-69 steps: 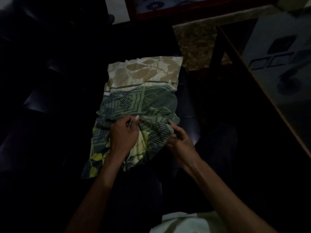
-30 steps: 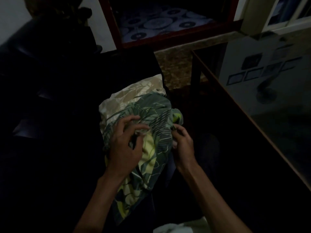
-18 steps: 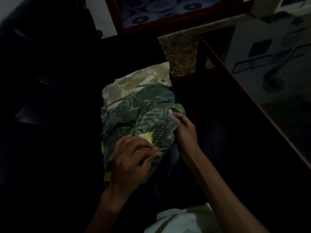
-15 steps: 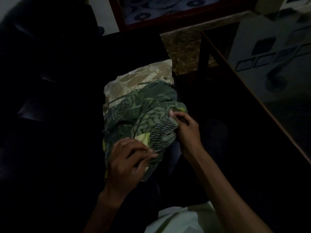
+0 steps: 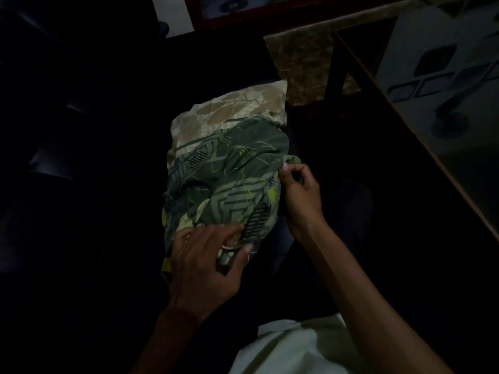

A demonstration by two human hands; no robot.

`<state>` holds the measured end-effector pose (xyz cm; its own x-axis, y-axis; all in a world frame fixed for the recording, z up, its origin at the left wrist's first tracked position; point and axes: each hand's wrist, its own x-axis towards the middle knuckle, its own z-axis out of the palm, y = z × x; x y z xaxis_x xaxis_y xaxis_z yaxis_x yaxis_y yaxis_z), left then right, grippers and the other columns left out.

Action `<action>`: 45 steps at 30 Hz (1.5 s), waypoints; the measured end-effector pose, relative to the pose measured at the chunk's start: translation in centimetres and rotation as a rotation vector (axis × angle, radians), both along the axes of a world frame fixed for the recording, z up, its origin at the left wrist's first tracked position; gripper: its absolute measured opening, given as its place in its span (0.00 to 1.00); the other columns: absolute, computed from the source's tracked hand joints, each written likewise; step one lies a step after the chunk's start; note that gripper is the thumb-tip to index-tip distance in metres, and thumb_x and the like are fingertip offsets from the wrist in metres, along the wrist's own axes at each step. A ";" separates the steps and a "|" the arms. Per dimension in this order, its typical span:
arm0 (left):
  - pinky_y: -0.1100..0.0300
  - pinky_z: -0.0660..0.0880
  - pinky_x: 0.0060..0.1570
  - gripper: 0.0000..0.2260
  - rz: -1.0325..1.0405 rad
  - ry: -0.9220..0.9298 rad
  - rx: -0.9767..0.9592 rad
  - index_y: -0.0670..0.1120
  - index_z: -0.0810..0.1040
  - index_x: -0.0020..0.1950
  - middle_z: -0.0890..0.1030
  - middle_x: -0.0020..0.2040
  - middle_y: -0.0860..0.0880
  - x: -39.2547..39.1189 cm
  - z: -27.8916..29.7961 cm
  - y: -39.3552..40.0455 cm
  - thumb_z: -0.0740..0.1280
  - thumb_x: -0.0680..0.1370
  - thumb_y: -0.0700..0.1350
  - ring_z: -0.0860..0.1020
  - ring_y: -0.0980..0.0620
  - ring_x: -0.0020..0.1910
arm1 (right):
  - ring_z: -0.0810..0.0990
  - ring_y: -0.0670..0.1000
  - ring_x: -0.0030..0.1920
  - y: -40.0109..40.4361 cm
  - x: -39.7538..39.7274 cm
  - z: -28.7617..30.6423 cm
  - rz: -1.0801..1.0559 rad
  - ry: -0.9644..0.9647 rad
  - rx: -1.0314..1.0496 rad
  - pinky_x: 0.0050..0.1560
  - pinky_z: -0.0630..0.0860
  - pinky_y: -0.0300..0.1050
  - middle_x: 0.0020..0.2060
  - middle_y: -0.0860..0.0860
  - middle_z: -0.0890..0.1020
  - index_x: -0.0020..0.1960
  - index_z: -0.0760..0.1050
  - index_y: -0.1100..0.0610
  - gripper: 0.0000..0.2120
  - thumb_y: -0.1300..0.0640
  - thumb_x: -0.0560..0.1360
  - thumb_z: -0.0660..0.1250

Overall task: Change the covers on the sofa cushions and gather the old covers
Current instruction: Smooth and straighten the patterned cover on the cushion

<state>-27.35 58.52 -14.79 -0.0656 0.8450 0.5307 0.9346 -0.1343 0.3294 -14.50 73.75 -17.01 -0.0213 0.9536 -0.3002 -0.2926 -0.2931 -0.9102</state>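
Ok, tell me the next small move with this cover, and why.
Probably draw the green cover further up the cushion: its beige far end is still bare, the left hand grips the bunched near edge, and the right hand pinches the side.

A glass-topped surface (image 5: pixel 437 109) with a wooden edge fills the upper right, its pane mirroring dim framed shapes. Beside its dark leg (image 5: pixel 334 76) lies a strip of mottled brown floor (image 5: pixel 299 63). Farther back runs a reddish wooden frame (image 5: pixel 270 14) around what may be a patterned mat, too dim to tell. A pale wall patch (image 5: pixel 172 14) shows at the top.
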 end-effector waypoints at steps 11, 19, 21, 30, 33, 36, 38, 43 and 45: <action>0.56 0.62 0.50 0.12 0.177 0.031 -0.086 0.51 0.82 0.54 0.80 0.52 0.53 3.7 1.5 2.3 0.70 0.70 0.48 0.79 0.48 0.51 | 0.81 0.49 0.45 -0.7 0.4 0.3 -0.002 0.021 -0.035 0.50 0.79 0.49 0.40 0.49 0.83 0.43 0.74 0.55 0.08 0.59 0.82 0.67; 0.57 0.68 0.49 0.07 -0.035 -0.069 0.176 0.44 0.83 0.47 0.81 0.44 0.50 5.3 4.7 4.8 0.70 0.71 0.38 0.78 0.49 0.45 | 0.81 0.35 0.43 -1.1 2.4 1.2 0.160 0.004 0.264 0.48 0.76 0.32 0.44 0.49 0.80 0.48 0.73 0.62 0.08 0.72 0.76 0.68; 0.54 0.73 0.44 0.09 -0.044 -0.153 0.122 0.42 0.84 0.49 0.81 0.44 0.48 5.7 4.0 5.3 0.72 0.69 0.36 0.79 0.48 0.43 | 0.81 0.34 0.43 -0.9 3.8 1.4 0.147 -0.047 0.246 0.47 0.76 0.32 0.43 0.48 0.81 0.47 0.74 0.62 0.07 0.72 0.77 0.68; 0.64 0.78 0.45 0.11 -0.097 -0.416 0.040 0.41 0.87 0.50 0.84 0.45 0.50 8.1 0.7 5.0 0.76 0.69 0.34 0.83 0.56 0.44 | 0.82 0.47 0.36 -5.0 10.8 4.5 0.186 -0.068 -0.259 0.37 0.80 0.47 0.38 0.50 0.85 0.42 0.85 0.52 0.16 0.43 0.79 0.66; 0.61 0.80 0.48 0.12 -0.117 -0.554 -0.081 0.43 0.86 0.52 0.86 0.48 0.52 8.7 0.5 5.0 0.77 0.70 0.33 0.84 0.58 0.48 | 0.86 0.50 0.45 -6.3 11.2 4.3 0.280 0.077 -0.265 0.46 0.83 0.53 0.48 0.52 0.87 0.50 0.86 0.54 0.12 0.46 0.75 0.70; 0.63 0.79 0.50 0.11 -0.163 -0.675 -0.253 0.47 0.85 0.55 0.86 0.50 0.56 9.0 0.8 4.8 0.77 0.73 0.40 0.83 0.60 0.51 | 0.85 0.50 0.44 -6.7 11.5 3.9 0.255 0.092 -0.209 0.51 0.83 0.53 0.41 0.52 0.86 0.51 0.84 0.58 0.09 0.53 0.77 0.71; 0.62 0.80 0.50 0.10 -0.189 -0.753 -0.344 0.50 0.85 0.56 0.86 0.52 0.57 9.1 1.3 4.5 0.74 0.75 0.48 0.83 0.59 0.53 | 0.86 0.51 0.45 -6.9 11.6 3.7 0.244 0.096 -0.184 0.52 0.82 0.52 0.40 0.52 0.86 0.53 0.83 0.59 0.10 0.53 0.77 0.71; 0.67 0.78 0.44 0.05 -0.086 -0.888 -0.341 0.45 0.87 0.45 0.87 0.42 0.54 9.3 1.8 5.0 0.73 0.76 0.44 0.85 0.58 0.44 | 0.86 0.52 0.49 -7.3 11.7 3.1 0.264 0.164 -0.143 0.47 0.82 0.50 0.49 0.55 0.87 0.46 0.86 0.51 0.05 0.53 0.72 0.73; 0.67 0.78 0.42 0.05 -0.036 -0.963 -0.412 0.46 0.87 0.44 0.87 0.41 0.54 9.2 1.7 5.3 0.72 0.77 0.43 0.85 0.58 0.43 | 0.86 0.53 0.48 -7.2 12.2 2.8 0.254 0.238 -0.180 0.44 0.83 0.48 0.48 0.55 0.87 0.47 0.87 0.53 0.08 0.57 0.70 0.71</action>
<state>-18.12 63.83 -13.13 -0.2784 0.9585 -0.0617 0.2507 0.1346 0.9587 -2.32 66.52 -14.16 -0.3388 0.8415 -0.4207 -0.3868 -0.5322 -0.7531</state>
